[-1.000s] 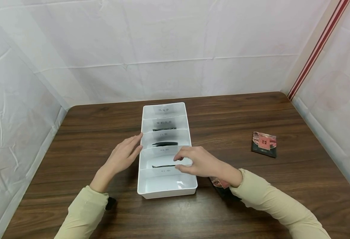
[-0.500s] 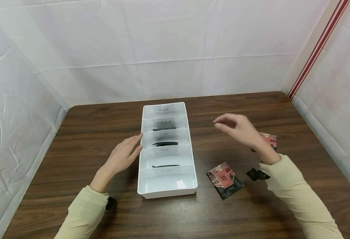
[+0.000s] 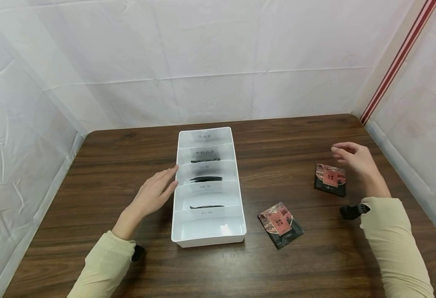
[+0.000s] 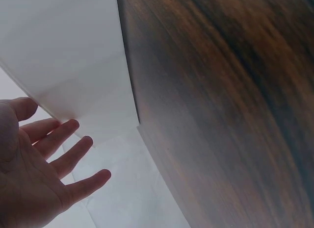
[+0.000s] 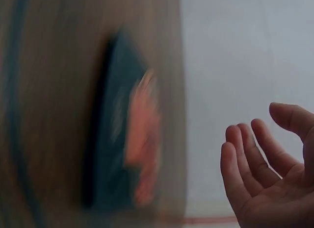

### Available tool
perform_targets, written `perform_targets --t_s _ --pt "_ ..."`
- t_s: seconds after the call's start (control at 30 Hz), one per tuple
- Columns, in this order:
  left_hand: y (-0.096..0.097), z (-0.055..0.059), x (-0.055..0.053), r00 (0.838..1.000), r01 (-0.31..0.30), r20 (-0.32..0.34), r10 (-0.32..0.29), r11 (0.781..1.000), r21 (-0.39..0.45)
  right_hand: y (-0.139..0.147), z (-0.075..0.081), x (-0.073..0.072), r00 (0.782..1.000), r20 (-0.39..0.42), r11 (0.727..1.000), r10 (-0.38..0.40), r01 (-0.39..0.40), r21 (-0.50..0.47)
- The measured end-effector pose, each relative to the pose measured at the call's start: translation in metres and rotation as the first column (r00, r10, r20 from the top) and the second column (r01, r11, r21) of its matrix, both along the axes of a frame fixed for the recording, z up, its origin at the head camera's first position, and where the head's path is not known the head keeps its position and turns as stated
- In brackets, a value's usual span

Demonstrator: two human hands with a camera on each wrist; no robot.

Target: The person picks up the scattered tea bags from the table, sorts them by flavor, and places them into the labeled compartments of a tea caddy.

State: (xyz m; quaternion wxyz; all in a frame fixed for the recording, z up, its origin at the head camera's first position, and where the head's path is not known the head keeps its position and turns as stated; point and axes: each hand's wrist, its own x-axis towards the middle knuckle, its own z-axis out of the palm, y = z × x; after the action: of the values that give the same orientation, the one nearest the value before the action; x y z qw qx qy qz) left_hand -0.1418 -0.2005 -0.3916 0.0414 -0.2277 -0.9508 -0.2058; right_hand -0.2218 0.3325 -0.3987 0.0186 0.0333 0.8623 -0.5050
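A white divided box (image 3: 210, 240) with a label in each compartment stands mid-table. My left hand (image 3: 154, 193) rests its fingertips at the box's left rim, fingers extended; the left wrist view shows the hand (image 4: 49, 159) beside the box wall (image 4: 73, 56). Over the right side of the table, my right hand (image 3: 357, 161) hovers with loosely bent fingers and nothing in them. Just left of it lies a black and red tea sachet (image 3: 329, 179), blurred in the right wrist view. Another tea sachet (image 3: 280, 224) lies askew right of the box.
Thin dark packets stand in three compartments, among them one packet (image 3: 206, 179) in the middle and one packet (image 3: 207, 206) nearer the front. White sheeting (image 3: 210, 62) hangs behind the wooden table (image 3: 128, 157) and along both sides.
My right hand has left the box and swung right, past the near sachet, to beside the far one. Both sachets lie where they were. The left hand has stayed at the rim.
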Motion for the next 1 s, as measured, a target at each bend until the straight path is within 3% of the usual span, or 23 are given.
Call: perform_targets --t_s 0.17,0.37,0.57,0.73,0.87,1.0 --pt "0.000 0.000 0.000 1.000 0.001 -0.001 -0.001 1.000 0.003 0.026 -0.018 0.003 0.993 0.067 0.995 -0.098 0.096 0.033" --pt "0.000 -0.001 0.000 1.000 -0.001 0.001 0.001 1.000 0.001 0.038 -0.032 0.004 0.979 0.179 0.993 -0.095 0.082 0.083" --pt "0.001 0.000 0.001 1.000 -0.007 0.003 0.007 1.000 -0.001 0.038 -0.032 0.003 0.972 0.232 0.988 0.032 -0.067 0.142" --pt "0.001 0.000 0.001 1.000 -0.008 0.002 0.008 1.000 0.002 0.032 -0.030 0.002 0.955 0.239 0.949 0.174 -0.227 0.219" --pt "0.001 0.001 0.001 1.000 -0.008 0.004 0.008 1.000 0.001 0.031 -0.032 0.002 0.954 0.195 0.921 0.228 -0.276 0.275" --pt "0.001 0.001 0.001 1.000 -0.008 0.003 0.008 1.000 -0.001 0.024 -0.027 0.005 0.949 0.215 0.903 0.232 -0.292 0.315"
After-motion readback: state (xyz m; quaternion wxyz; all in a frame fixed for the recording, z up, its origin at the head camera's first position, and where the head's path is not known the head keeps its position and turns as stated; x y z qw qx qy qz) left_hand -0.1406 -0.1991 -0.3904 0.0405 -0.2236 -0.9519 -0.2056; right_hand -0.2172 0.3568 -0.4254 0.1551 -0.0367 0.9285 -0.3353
